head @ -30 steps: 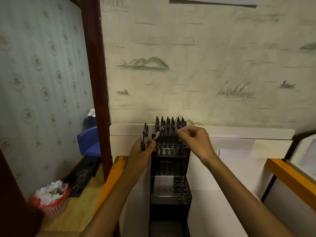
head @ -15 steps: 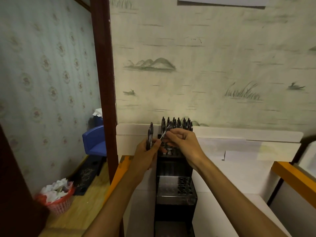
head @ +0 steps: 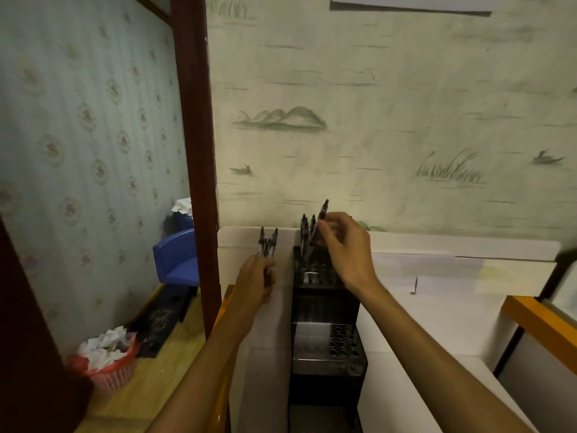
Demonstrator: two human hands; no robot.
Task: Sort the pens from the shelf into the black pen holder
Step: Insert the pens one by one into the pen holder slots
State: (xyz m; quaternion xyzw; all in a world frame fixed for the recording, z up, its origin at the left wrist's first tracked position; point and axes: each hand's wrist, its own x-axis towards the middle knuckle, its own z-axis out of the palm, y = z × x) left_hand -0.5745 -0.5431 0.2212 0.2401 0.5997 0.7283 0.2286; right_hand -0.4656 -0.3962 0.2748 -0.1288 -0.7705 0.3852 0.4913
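Observation:
A tall black tiered pen holder (head: 324,310) stands against the wall in front of me. Its top tier has several dark pens (head: 305,232) upright in its holes, and a lower tier (head: 342,339) shows open holes. My left hand (head: 254,284) grips a small bundle of pens (head: 267,243), upright, just left of the holder. My right hand (head: 343,248) pinches a single pen (head: 320,221), tilted, above the top tier; the hand hides the right part of that tier.
White boards (head: 462,260) surround the holder. A dark red post (head: 195,151) rises at the left. Beyond it are a blue chair (head: 176,257) and a red basket of crumpled paper (head: 107,357) on a wooden floor. An orange edge (head: 537,320) lies at right.
My right hand took one pen from the left hand's bundle and lifted it up and right over the top tier. My left hand shifted left, away from the holder.

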